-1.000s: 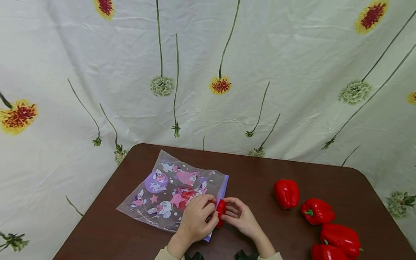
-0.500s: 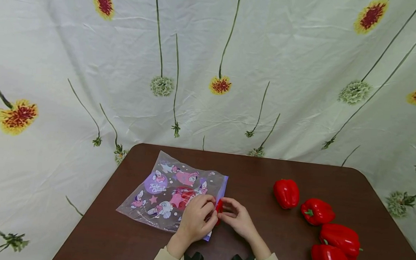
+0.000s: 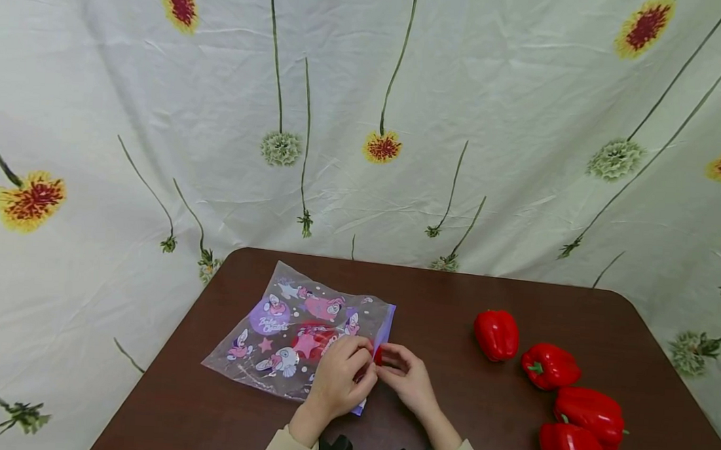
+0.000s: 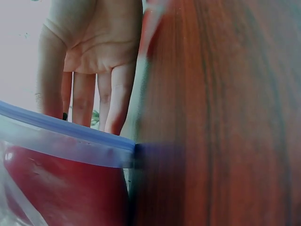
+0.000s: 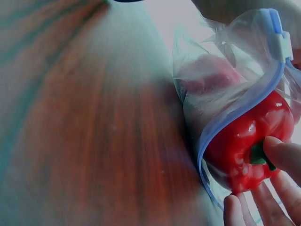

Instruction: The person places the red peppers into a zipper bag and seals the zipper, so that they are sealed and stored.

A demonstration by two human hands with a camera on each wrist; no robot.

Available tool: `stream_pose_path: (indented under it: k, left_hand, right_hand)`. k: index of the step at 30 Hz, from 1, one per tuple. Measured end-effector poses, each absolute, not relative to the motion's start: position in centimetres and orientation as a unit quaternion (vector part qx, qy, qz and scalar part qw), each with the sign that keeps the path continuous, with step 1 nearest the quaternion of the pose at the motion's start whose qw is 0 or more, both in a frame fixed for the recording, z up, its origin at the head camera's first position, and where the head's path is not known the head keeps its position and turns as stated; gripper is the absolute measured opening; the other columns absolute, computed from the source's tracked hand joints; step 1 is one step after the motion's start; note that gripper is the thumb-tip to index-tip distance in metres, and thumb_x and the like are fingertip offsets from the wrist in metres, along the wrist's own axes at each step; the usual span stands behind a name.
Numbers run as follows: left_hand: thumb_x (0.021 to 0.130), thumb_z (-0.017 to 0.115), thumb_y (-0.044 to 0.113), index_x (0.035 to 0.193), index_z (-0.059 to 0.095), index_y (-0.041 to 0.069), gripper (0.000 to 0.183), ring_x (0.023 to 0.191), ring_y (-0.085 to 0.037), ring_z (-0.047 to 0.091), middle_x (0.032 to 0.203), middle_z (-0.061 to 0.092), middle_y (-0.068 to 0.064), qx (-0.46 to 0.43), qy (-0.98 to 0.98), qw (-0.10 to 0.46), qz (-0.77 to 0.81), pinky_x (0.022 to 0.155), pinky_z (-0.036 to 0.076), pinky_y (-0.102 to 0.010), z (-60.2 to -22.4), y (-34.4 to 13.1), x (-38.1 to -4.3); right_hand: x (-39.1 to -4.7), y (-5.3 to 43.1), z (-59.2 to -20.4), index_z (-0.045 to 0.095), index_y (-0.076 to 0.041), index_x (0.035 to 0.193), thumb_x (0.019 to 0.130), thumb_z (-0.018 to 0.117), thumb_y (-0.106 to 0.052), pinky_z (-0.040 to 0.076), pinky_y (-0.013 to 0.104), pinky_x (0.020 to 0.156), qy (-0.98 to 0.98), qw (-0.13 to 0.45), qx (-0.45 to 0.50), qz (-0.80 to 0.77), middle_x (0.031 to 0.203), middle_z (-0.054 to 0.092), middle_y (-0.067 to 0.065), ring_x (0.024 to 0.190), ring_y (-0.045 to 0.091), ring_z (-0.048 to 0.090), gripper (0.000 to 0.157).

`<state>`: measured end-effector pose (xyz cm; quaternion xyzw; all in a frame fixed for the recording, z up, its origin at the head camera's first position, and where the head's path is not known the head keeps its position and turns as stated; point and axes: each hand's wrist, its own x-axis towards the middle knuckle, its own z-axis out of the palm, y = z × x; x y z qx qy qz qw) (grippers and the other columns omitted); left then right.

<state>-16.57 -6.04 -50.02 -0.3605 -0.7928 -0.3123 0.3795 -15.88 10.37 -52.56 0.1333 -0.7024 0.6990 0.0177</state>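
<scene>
A clear zip bag [image 3: 340, 312] with pink and purple cartoon prints lies on the table, a red bell pepper inside it. At its mouth my left hand [image 3: 338, 380] pinches the bag near the purple-blue zip strip [image 5: 235, 115]. Another red bell pepper [image 5: 251, 129] sits mostly inside the mouth, its green stem [image 5: 258, 155] facing outward. My right hand [image 3: 407, 377] holds this pepper, thumb by the stem and fingers around the underside. In the left wrist view, a palm with extended fingers shows behind the strip, and red shows through the plastic.
Several red bell peppers lie at the table's right: one upright [image 3: 497, 335], one with its stem forward [image 3: 550, 366], and two touching [image 3: 592, 417] near the front. A white floral cloth [image 3: 366, 116] hangs behind the dark brown table [image 3: 441, 311]. The bag's left corner points to the table's left edge.
My right hand has moved slightly left, pushing the pepper deeper into the bag's mouth, so less red shows outside. My left hand stays nearly still. The peppers at the right have not moved.
</scene>
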Motion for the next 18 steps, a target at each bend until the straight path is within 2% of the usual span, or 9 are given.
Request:
stream_pose_path:
  k: [10,18]
  left_hand:
    - [0.072,0.064,0.018,0.069,0.056,0.016,0.009,0.074,-0.012,0.052,0.086,0.058,0.004,-0.342,-0.802,0.374,-0.316,0.067,0.044,-0.026,-50.2,-6.2,-16.5]
    - [0.069,0.067,0.017,0.072,0.058,0.018,0.009,0.07,-0.011,0.051,0.08,0.057,0.005,-0.328,-0.817,0.354,-0.317,0.065,0.045,-0.023,-50.0,-6.4,-16.3]
  right_hand:
    - [-16.1,11.2,-51.7,0.054,0.012,0.117,0.08,0.067,0.006,0.051,0.03,0.082,-0.701,-0.006,0.102,0.706,0.114,0.059,0.029,0.105,0.041,0.058,0.04]
    - [-15.7,13.0,-48.7,0.053,0.014,0.116,0.08,0.068,0.003,0.05,0.029,0.083,-0.728,0.038,0.078,0.68,0.115,0.056,0.033,0.105,0.044,0.056,0.04]
